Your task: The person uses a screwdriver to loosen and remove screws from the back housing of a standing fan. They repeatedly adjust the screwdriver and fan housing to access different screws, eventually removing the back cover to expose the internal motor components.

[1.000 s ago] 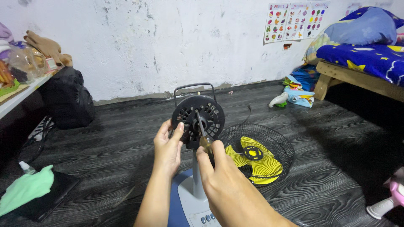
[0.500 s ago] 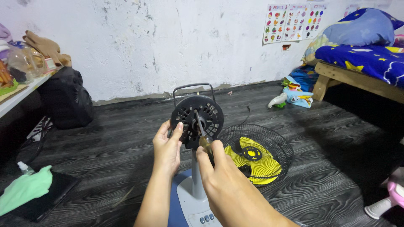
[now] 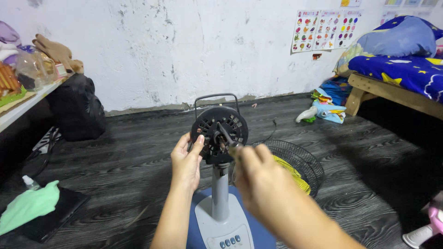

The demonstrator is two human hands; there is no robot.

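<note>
— What's that in the middle there?

— The bare motor head point(image 3: 219, 133) of a pedestal fan, round and black, sitting atop its grey pole point(image 3: 220, 193) over the blue-and-grey base point(image 3: 221, 226) on the dark wood-grain floor point(image 3: 129, 161). A wire carry handle point(image 3: 217, 97) arches above it.

— And the hands?

— The left hand point(image 3: 186, 162) cups the motor head's left edge, fingers point(image 3: 198, 144) pressed against the face, thumb behind as far as I can see. The right hand point(image 3: 262, 177) is clenched round a thin tool point(image 3: 227, 139), a screwdriver by the look of it, whose tip meets the middle of the motor face. The hand is a bit blurred, so the grip itself isn't sharp.

— What's beside the fan?

— Just right of the pole, a black wire grille point(image 3: 295, 161) lies flat on the floor with the yellow blade point(image 3: 295, 177) inside it.

— Further out?

— A green cloth point(image 3: 30, 212) lies at lower left, a black bag point(image 3: 76, 110) stands against the white wall, toys point(image 3: 325, 110) are heaped by the wooden bed point(image 3: 392, 90), which has a blue starry cover, and picture charts point(image 3: 325, 30) are pinned on the wall.
</note>
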